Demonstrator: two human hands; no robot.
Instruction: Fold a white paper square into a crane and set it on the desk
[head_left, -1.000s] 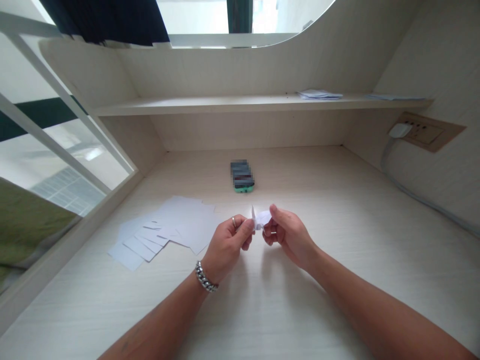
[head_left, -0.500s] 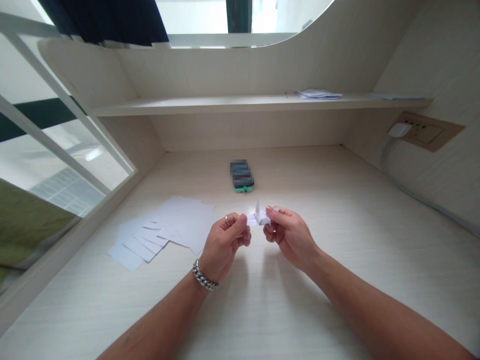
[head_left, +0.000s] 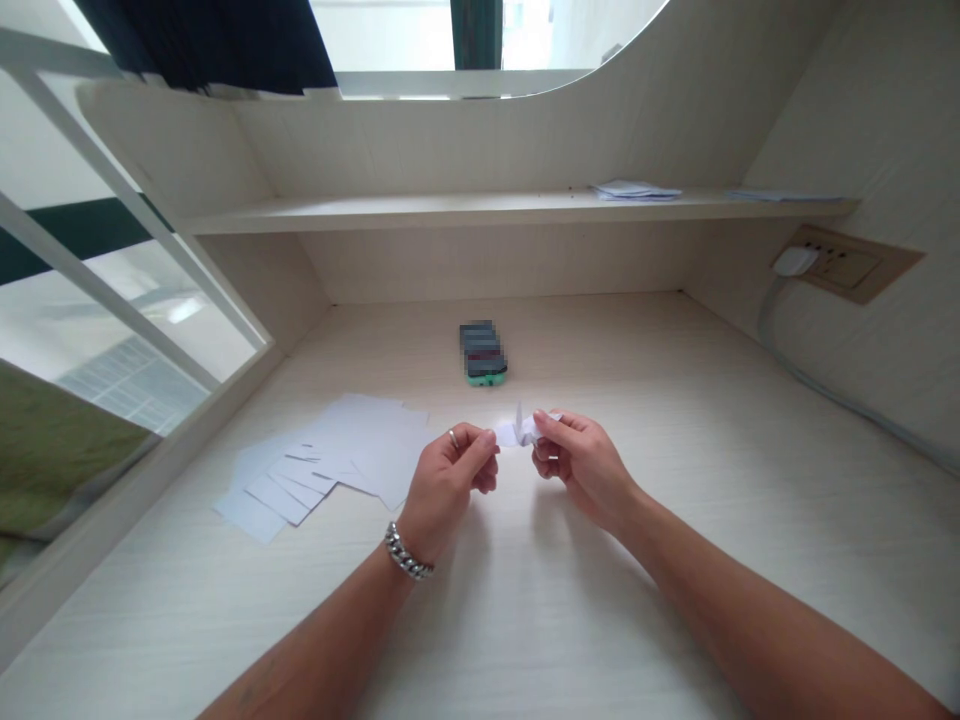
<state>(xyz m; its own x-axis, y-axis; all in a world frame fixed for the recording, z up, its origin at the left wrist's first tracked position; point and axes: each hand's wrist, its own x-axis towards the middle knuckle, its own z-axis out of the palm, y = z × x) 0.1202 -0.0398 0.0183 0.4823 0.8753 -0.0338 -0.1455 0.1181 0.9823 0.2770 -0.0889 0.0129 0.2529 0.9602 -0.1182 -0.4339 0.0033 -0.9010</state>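
Note:
A small folded piece of white paper [head_left: 516, 431] is held above the desk between my two hands, with one thin flap standing up from it. My left hand [head_left: 454, 480], with a ring and a chain bracelet, pinches the paper's left end between thumb and fingers. The right end is gripped by my right hand [head_left: 577, 458], thumb on top and fingers curled below. My fingers cover both ends of the paper. Loose white sheets [head_left: 375, 430] lie overlapping on the desk to the left of my left hand.
A dark, pixelated object with a green end [head_left: 484, 355] lies on the desk beyond my hands. A shelf [head_left: 450, 215] spans the back and carries folded papers [head_left: 637, 190]. On the right wall, a white plug [head_left: 795, 262] with a grey cable [head_left: 825, 390] sits in a socket.
My right hand has shifted slightly right and away from my left, so a little more of the paper shows between them. Both hands keep their hold.

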